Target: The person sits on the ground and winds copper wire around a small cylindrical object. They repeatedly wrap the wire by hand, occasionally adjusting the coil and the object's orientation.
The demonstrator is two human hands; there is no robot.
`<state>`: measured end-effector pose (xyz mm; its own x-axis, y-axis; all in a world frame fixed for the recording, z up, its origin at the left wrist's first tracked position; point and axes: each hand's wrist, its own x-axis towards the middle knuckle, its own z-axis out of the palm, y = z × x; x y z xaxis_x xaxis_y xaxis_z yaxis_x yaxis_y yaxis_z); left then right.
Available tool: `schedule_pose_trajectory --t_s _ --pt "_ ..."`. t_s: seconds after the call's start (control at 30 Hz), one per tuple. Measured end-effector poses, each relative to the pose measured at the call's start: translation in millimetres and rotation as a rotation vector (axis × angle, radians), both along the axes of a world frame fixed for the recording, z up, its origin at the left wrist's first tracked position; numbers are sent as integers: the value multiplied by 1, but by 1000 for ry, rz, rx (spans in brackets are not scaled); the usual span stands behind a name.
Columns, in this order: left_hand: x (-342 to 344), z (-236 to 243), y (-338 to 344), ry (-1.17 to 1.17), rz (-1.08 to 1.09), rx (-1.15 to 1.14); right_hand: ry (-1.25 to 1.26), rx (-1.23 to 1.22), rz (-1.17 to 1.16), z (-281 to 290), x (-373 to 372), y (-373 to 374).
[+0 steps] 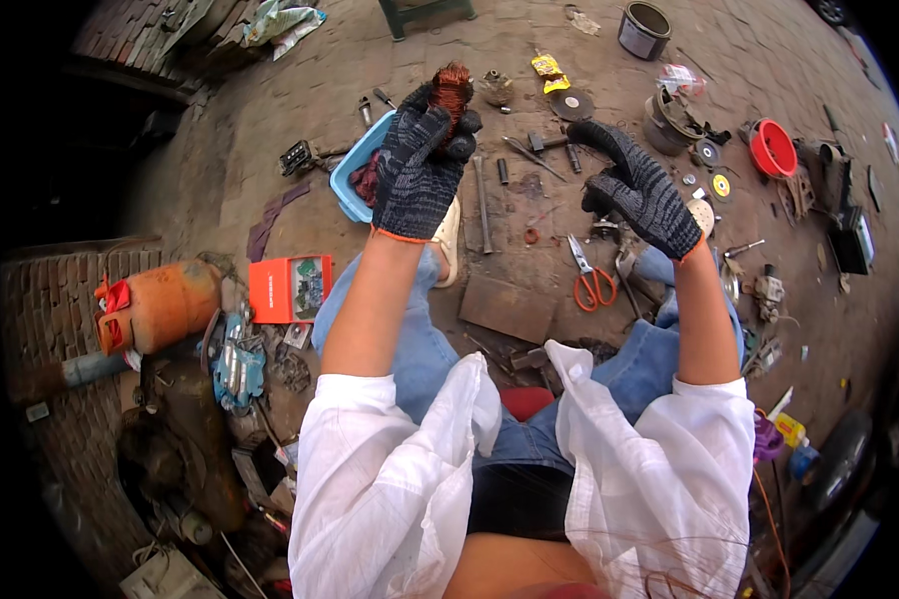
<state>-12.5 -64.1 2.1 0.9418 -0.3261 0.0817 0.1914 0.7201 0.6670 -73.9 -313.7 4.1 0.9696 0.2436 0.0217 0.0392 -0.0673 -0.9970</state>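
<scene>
My left hand, in a dark grey knit glove with an orange cuff, is closed around a copper wire coil and holds it up above the ground. The reddish windings stick out past the fingers, which hide the coil's lower part. Behind this hand stands a light blue plastic basin with dark red cloth in it. My right hand, gloved the same way, hovers empty with its fingers bent and apart. Close by on the ground lie a hammer and scissors with orange handles.
A metal rod and a flat metal plate lie before me. To the left are an open red box and an orange gas cylinder. A red bowl, a rusty pot and grinding discs lie farther off.
</scene>
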Motion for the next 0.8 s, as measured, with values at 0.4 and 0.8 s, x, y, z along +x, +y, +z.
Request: schedule_pose_trajectory --t_s 0.4,0.8 --pt "-25 0 -33 -35 -113 281 -596 -429 -288 -30 -1 50" --pt "-22 42 -9 -49 -281 -240 -599 -555 41 -110 -11 70"
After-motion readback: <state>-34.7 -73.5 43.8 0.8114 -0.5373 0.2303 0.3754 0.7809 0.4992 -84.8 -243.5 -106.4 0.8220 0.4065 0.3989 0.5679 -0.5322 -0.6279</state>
